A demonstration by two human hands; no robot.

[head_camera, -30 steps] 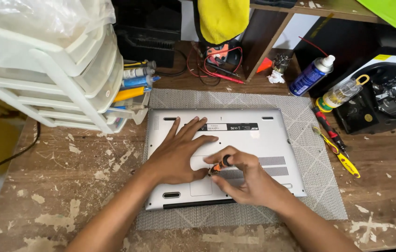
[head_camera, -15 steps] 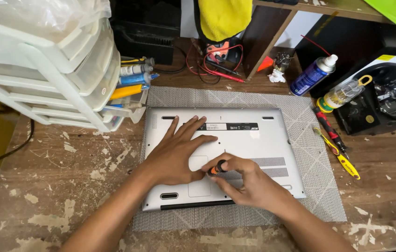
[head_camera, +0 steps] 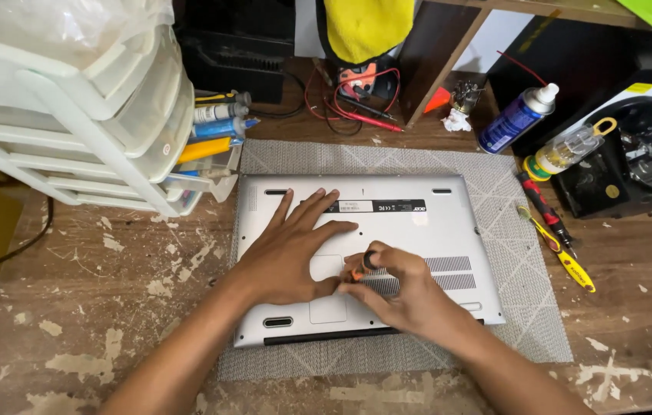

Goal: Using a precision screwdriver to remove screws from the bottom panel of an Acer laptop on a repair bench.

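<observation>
The small orange screwdriver (head_camera: 362,265) has been kept gripped upright in the right hand's (head_camera: 410,296) closed fingers, barely shifted, while the left hand (head_camera: 291,250) stays flat, fingers spread, on the upturned silver laptop (head_camera: 418,223).

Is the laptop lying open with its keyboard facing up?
No, the laptop lies closed, silver underside up, on the grey mat.
</observation>
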